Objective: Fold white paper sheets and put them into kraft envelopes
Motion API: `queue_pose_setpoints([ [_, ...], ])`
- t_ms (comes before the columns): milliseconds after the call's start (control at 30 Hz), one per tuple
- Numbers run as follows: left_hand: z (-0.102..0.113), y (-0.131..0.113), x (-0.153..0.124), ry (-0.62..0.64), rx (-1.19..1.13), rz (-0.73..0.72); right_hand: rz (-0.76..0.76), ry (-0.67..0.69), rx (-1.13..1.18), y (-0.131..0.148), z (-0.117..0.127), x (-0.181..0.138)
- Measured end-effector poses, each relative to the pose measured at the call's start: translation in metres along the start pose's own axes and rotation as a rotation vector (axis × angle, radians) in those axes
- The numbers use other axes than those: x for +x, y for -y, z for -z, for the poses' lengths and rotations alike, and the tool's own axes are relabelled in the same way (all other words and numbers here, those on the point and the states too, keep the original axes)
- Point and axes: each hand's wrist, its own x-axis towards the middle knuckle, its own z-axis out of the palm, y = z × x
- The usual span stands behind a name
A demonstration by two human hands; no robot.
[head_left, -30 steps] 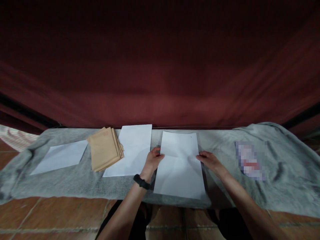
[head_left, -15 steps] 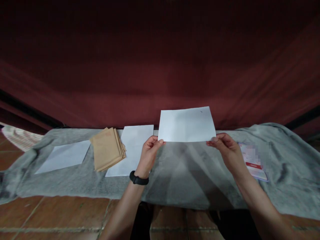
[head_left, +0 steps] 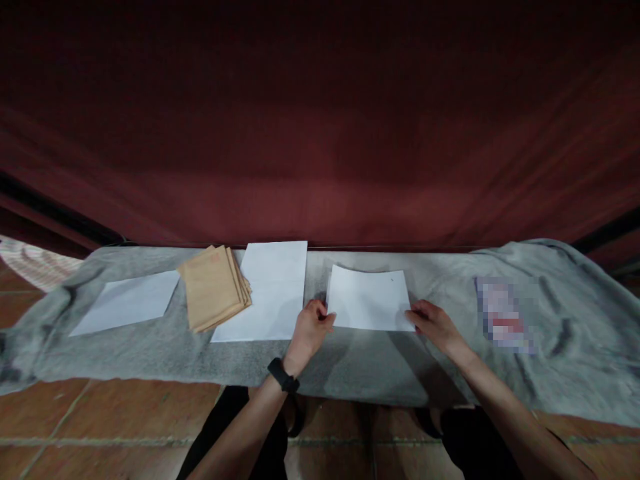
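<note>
A white sheet of paper (head_left: 369, 299), folded in half, lies on the grey cloth (head_left: 350, 360) in front of me. My left hand (head_left: 310, 328), with a black wristband, pinches its near left corner. At the near right corner my right hand (head_left: 434, 323) presses down on the sheet with its fingers together. Both hands rest on the cloth at the folded edge.
Left of the folded sheet lies a flat white sheet (head_left: 269, 292), then a stack of tan envelopes (head_left: 214, 285), then another white sheet (head_left: 127, 303). A printed card (head_left: 503, 313) lies at the right. A dark red curtain (head_left: 320, 133) hangs behind. Tiled floor (head_left: 100, 427) shows below.
The full sheet lay flat a second ago. Both hands lifted it up off the cloth, and now it lies back down folded in half with my hands on its near edge.
</note>
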Motion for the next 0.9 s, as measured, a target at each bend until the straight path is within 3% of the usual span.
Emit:
queue_pose_setpoints([
  [167, -0.004, 0.003, -0.013, 0.029, 0.189, 0.009, 0.010, 0.046, -0.274, -0.005, 0.002, -0.007],
  [300, -0.005, -0.011, -0.025, -0.004, 0.581, -0.047, 0.028, -0.093, -0.559, 0.006, 0.003, -0.007],
  [400, -0.019, -0.027, -0.030, -0.084, 0.834, -0.207, 0.186, -0.162, -0.496, 0.017, -0.013, -0.001],
  [533, -0.059, -0.035, -0.025, -0.010, 0.849, -0.491, 0.497, -0.109, -0.299, 0.026, -0.061, 0.008],
  [667, -0.085, -0.022, -0.011, 0.070, 0.896, -0.462, 0.558, -0.059, -0.486, 0.023, -0.096, 0.012],
  [900, -0.073, -0.003, 0.001, -0.006, 0.919, -0.399, 0.499, -0.162, -0.815, 0.008, -0.085, 0.013],
])
